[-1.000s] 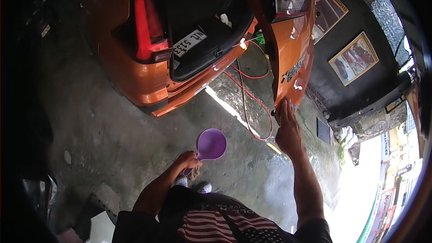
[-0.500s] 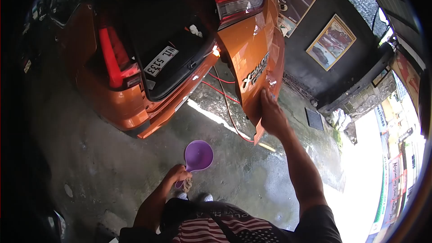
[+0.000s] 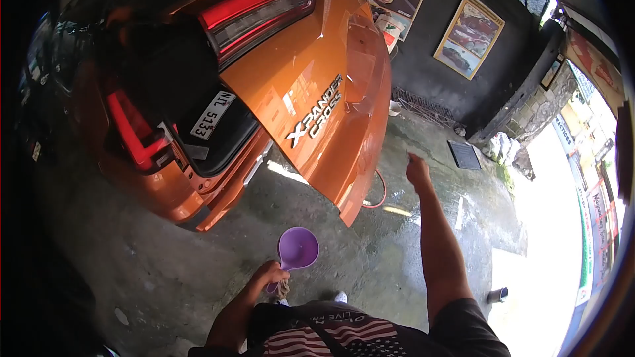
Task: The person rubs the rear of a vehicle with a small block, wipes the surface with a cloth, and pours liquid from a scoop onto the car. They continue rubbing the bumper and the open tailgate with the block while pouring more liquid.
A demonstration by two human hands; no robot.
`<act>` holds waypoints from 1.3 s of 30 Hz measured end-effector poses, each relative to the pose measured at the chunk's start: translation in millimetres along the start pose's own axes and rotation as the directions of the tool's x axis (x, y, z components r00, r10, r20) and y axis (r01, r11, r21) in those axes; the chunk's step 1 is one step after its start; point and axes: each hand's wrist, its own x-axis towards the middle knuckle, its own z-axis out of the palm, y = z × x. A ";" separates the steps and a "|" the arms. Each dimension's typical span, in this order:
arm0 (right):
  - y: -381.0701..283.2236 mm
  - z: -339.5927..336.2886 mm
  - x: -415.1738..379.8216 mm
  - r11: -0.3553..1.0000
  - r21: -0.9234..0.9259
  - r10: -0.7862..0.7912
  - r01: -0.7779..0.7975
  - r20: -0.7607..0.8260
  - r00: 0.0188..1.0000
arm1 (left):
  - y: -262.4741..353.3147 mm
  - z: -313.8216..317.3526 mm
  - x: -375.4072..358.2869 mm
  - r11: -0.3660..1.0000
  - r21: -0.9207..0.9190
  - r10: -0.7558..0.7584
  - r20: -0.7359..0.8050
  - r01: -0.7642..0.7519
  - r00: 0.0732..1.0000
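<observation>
My left hand (image 3: pixel 269 274) is closed around the handle of a purple dipper (image 3: pixel 299 248), held low in front of my body; a beige cord hangs beside the handle. My right hand (image 3: pixel 417 171) is stretched out at arm's length, to the right of the orange tailgate (image 3: pixel 317 99) and apart from it; its fingers are too small to make out. The tailgate carries silver and black lettering and a red tail light (image 3: pixel 258 13). Behind it is the orange car's rear opening, with a white number plate (image 3: pixel 212 115).
Framed posters (image 3: pixel 469 35) hang on the dark wall. On the wet concrete floor lie a dark mat (image 3: pixel 464 155), a reddish hose (image 3: pixel 381 192) and a small cylinder (image 3: pixel 497 295). White bags (image 3: pixel 501 148) sit by the stone wall.
My right hand has come off the tailgate and moved right. The tailgate has swung left, covering more of the rear opening. My left hand still holds the dipper.
</observation>
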 end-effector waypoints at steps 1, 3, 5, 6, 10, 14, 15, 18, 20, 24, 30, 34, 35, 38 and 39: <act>40.8 22.4 -24.6 0.963 0.207 0.146 -0.169 0.124 0.982 | 8.8 0.7 7.2 0.999 0.033 -0.020 0.025 0.019 0.999; 85.9 50.3 -98.5 0.778 0.411 0.354 -0.475 0.338 0.872 | -0.9 29.1 53.0 0.995 0.087 0.039 0.054 -0.044 0.998; 129.8 79.2 -150.4 0.779 0.350 0.368 -0.520 0.416 0.831 | 15.0 44.8 78.3 0.988 0.119 0.083 0.121 -0.098 0.989; 127.2 77.3 -167.9 0.862 0.223 0.338 -0.455 0.416 0.844 | 27.5 49.8 92.1 0.986 0.133 0.082 0.114 -0.097 0.990; 116.7 61.4 -177.5 0.999 -0.029 -0.001 0.017 0.459 0.889 | 92.9 79.9 155.2 0.948 0.163 0.234 0.224 -0.273 0.946; 178.0 75.7 -131.8 0.854 0.027 -0.498 0.520 0.330 0.802 | 201.4 106.7 198.4 0.973 -0.086 0.230 0.277 -0.214 0.933; 191.4 76.7 -120.9 0.785 -0.035 -0.563 0.618 0.377 0.736 | 217.9 119.5 219.1 0.970 -0.097 0.241 0.249 -0.224 0.938; 251.6 77.8 -75.5 0.704 -0.139 -0.566 0.697 0.485 0.667 | 292.4 134.2 249.4 0.956 -0.194 0.263 0.228 -0.221 0.937; 267.6 55.8 -33.2 0.799 -0.125 -0.409 0.589 0.604 0.683 | 343.9 128.4 262.2 0.932 -0.288 0.288 0.223 -0.219 0.931; 298.1 49.2 50.6 0.823 -0.081 -0.378 0.562 0.661 0.648 | 398.0 113.1 308.3 0.904 -0.305 0.371 0.209 -0.300 0.905; 324.8 92.9 165.8 0.843 -0.167 -0.272 0.511 0.687 0.674 | 434.0 75.5 382.8 0.915 -0.302 0.331 0.184 -0.267 0.925; 287.9 73.7 272.8 0.913 0.085 -0.380 0.399 0.538 0.753 | 409.7 48.7 481.1 0.857 -0.347 0.435 0.094 -0.380 0.896; 284.3 80.8 302.5 0.927 0.140 -0.373 0.348 0.429 0.822 | 425.1 23.8 474.2 0.917 -0.198 0.362 0.051 -0.346 0.931; 252.3 81.0 391.7 0.907 0.403 -0.290 0.120 0.393 0.873 | 432.4 -21.5 500.0 0.965 -0.097 0.253 0.086 -0.245 0.964; 214.5 74.2 427.4 0.890 0.421 -0.332 0.177 0.330 0.883 | 437.1 -37.4 499.7 0.967 -0.117 0.236 0.090 -0.225 0.967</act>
